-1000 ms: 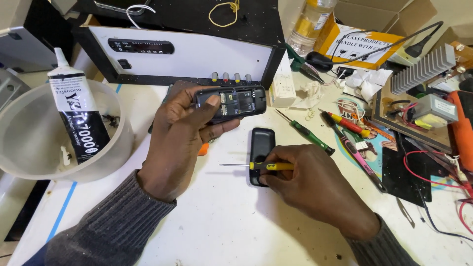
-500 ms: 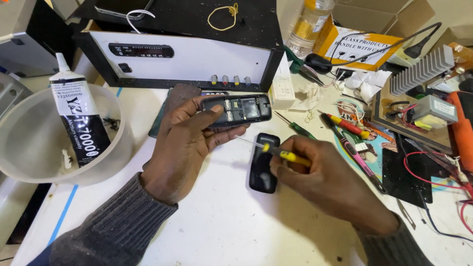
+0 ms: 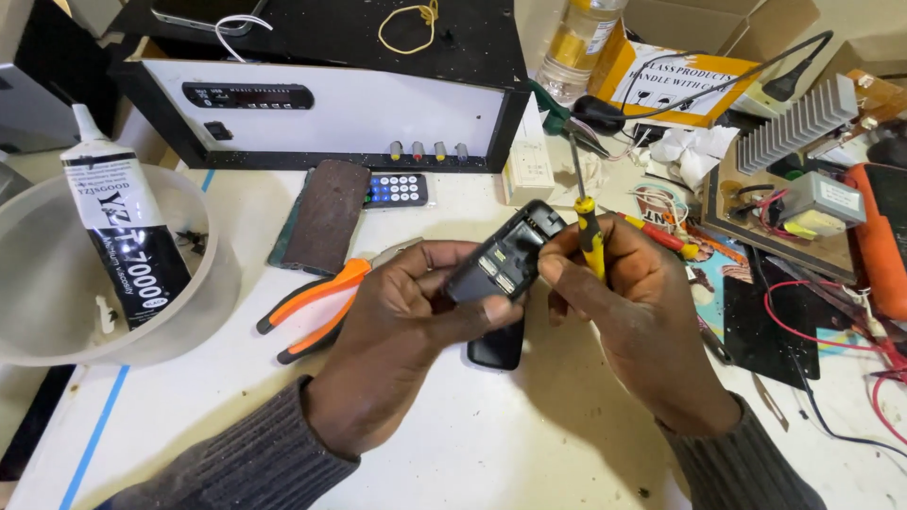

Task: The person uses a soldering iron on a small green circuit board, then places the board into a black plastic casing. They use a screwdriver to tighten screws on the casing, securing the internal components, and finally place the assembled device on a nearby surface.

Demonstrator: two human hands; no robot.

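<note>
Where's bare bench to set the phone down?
Bare white table lies between the forearms, and left of the left hand, between the pliers and blue tape line. Right of the right hand, wires and boards crowd it.

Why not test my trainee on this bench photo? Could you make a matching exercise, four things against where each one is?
Things:
1. small screwdriver
2. orange-handled pliers
3. glue tube
4. small remote

Places:
A. standing tilted in the clear plastic bowl
B. lying on the table just in front of the white-fronted speaker box
C. held in the right hand, tip pointing up
D. lying on the table, partly hidden by the left hand

Pairs: 1-C, 2-D, 3-A, 4-B
</note>
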